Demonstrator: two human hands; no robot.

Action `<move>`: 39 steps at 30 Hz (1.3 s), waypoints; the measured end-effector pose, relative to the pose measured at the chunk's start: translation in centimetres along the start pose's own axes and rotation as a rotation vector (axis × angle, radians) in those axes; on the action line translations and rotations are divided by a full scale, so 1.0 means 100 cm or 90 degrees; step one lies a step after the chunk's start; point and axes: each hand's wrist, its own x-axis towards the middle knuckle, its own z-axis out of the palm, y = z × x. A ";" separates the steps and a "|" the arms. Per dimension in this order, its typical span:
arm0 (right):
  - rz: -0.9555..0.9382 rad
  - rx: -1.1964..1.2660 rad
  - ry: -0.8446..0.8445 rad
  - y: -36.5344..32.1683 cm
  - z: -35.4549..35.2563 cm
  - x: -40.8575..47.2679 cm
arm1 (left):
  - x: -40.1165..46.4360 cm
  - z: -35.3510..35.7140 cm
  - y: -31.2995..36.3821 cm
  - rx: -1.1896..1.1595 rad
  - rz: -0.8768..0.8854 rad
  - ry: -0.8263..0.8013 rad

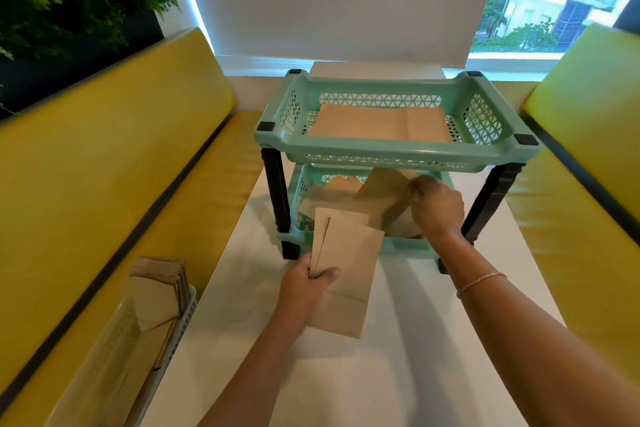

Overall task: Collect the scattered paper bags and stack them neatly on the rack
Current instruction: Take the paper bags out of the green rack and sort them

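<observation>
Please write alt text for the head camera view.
The left hand holds flat paper bags before a two-tier green rack, while the right hand pinches a bag in the lower tier. Flat bags lie in the top tier.

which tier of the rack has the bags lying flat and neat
The top tier: its bags lie flat in one tidy stack. Those in the bottom tier are tilted and jumbled.

Mint-green lattice rack, black legs; brown, seemingly plain paper bags.
</observation>
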 end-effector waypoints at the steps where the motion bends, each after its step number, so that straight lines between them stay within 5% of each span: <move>1: 0.035 0.108 0.016 0.000 -0.002 -0.001 | -0.001 0.000 0.000 0.000 -0.004 0.006; 5: 0.374 0.633 0.021 0.000 -0.008 -0.014 | -0.003 -0.004 -0.004 0.005 -0.012 0.033; 9: 0.340 0.621 -0.049 0.015 -0.011 -0.034 | -0.007 -0.009 -0.010 -0.009 -0.027 0.033; 15: 0.367 0.690 0.057 0.024 -0.012 -0.048 | -0.009 -0.012 -0.020 0.041 -0.074 0.052; 21: 0.182 0.399 -0.275 0.016 -0.003 -0.073 | -0.009 -0.016 -0.018 -0.057 -0.098 0.039; 29: 0.017 0.175 -0.417 0.009 0.012 -0.080 | -0.010 -0.024 -0.012 -0.191 -0.139 -0.086; 35: 0.017 0.145 -0.416 -0.001 0.022 -0.081 | -0.009 -0.012 -0.017 -0.076 -0.079 -0.119; 39: 0.002 -0.071 -0.231 -0.005 0.019 -0.055 | -0.003 -0.006 -0.014 -0.035 -0.064 -0.064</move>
